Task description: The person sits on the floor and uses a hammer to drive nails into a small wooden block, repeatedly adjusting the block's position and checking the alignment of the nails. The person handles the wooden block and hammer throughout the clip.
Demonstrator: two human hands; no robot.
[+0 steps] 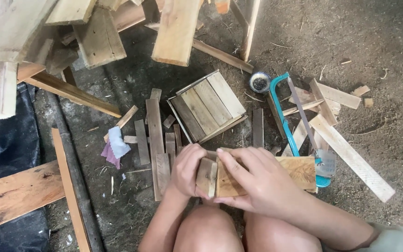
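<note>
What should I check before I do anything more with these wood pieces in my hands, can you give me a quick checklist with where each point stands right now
1. Left hand grips the small wood block: ok, fingers wrap it.
2. Right hand steadies the flat wood panel: ok, palm and fingers lie over its near end.
3. Block meets panel edge flush: cannot tell, the fingers hide the joint.
4. Hacksaw blade away from the hands: ok, it lies on the ground beyond the panel, its handle end close by the panel's far corner.
5. Slatted square piece out of the way: ok, it lies apart, ahead of the hands.
6. Ground under the work even: not ok, loose strips and sawdust lie all around.
</note>
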